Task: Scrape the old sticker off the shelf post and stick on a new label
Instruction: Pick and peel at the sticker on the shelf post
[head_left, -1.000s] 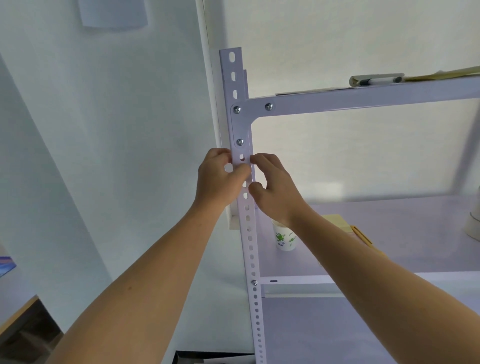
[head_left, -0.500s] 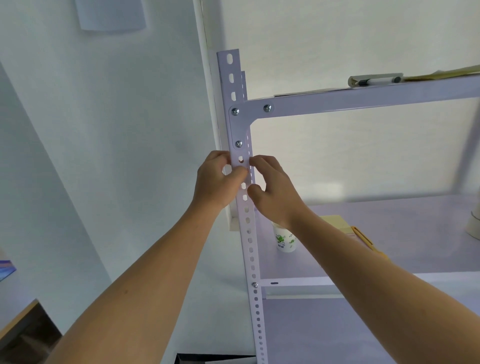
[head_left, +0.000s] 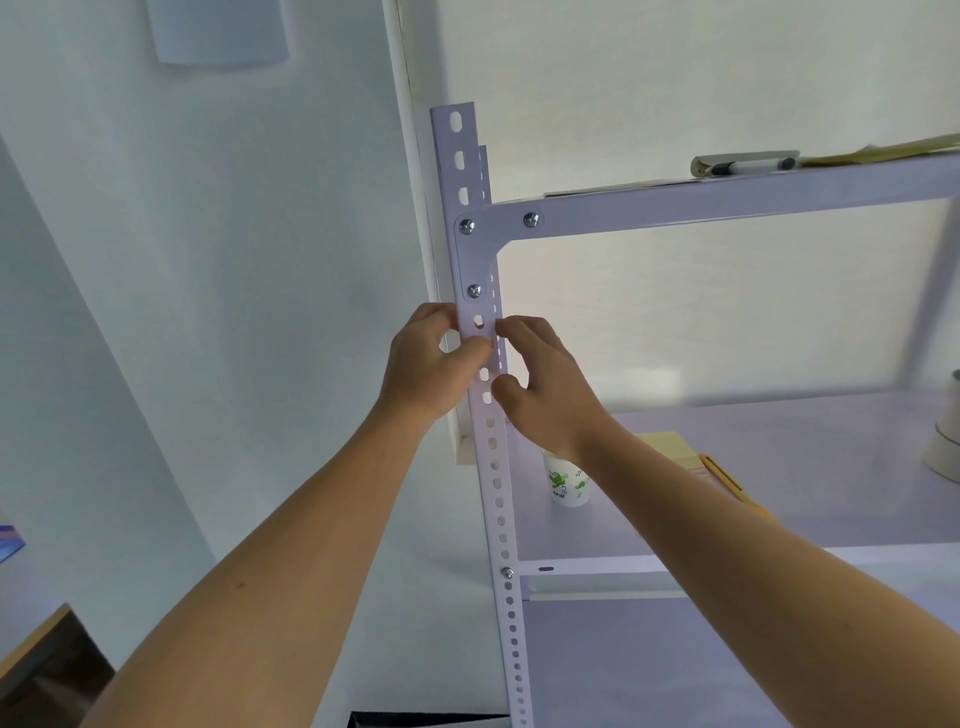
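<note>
Pinching the perforated shelf post (head_left: 485, 395) just below its corner bracket (head_left: 470, 260), left hand (head_left: 423, 369) thumb across the face, right hand (head_left: 545, 384) fingers (head_left: 511, 326) narrowed at the right edge, seemingly pressing something flat; label itself indistinguishable.

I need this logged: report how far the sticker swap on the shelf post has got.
Done: cannot be told; no old sticker or residue shows on the shelf post. In hand: the left hand and right hand both press fingertips on the post just below the bracket, as if smoothing something down. Left: unclear, since any new label lies hidden under the fingers.
</note>
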